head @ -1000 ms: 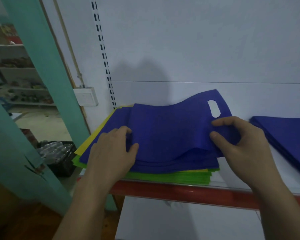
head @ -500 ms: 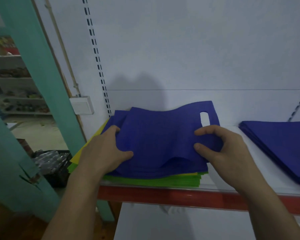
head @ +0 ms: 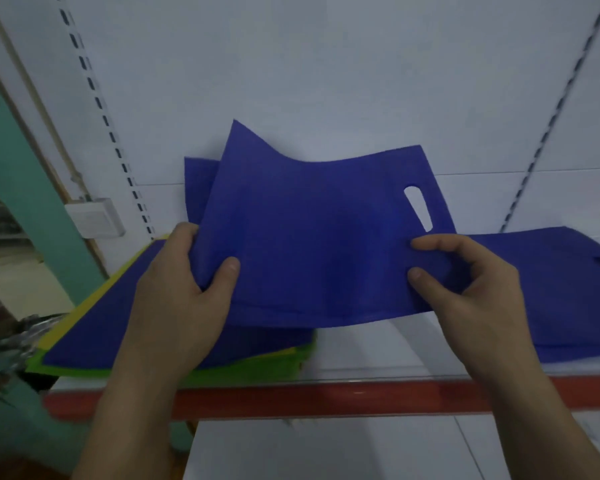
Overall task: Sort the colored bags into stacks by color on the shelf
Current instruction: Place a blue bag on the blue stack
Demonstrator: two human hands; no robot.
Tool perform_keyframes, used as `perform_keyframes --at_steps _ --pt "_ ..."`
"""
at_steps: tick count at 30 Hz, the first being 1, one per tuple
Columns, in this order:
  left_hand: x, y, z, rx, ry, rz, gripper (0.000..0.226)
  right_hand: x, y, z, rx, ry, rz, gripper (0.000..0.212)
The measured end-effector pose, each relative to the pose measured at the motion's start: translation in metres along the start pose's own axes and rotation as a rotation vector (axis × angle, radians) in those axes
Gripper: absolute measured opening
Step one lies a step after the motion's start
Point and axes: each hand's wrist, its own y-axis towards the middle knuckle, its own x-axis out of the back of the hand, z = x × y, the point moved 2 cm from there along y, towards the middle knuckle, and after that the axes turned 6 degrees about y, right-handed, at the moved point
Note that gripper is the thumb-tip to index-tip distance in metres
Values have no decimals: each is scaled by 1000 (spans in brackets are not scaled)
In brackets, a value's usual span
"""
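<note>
One blue bag hangs above the shelf's left-end mixed pile, pinched by our left hand and right hand. A blue stack lies at its right end; blue, yellow and green layers remain, probably many.

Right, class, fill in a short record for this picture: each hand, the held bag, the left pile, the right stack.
Left hand: grips the blue bag at its left edge
Right hand: pinches its right side, below the handle cutout
Blue bag: held above the mixed pile, sagging in the middle
Mixed pile: left on the shelf; blue on top, yellow and green edges beneath
Blue stack: right on the shelf, only blue visible
</note>
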Motion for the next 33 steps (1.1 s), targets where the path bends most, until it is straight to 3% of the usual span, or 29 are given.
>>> perform_keyframes --at_steps 7,14,22,29,33 --pt "-83 -16 -82 -71 -49 -60 8 112 24 -21 -22 -21 -66 31" --pt "-186 -42 -150 -99 -193 89 52 229 48 -65 -60 -221 -148 30" --pt "-271 -77 -176 -47 29 120 56 309 72 -105 -163 -366 -61 47" --pt "-284 -83 -177 62 360 302 57 325 72 -117 -152 -661 35 52" --pt "-282 -83 -182 77 368 342 55 325 75 -115 -188 -757 154 50"
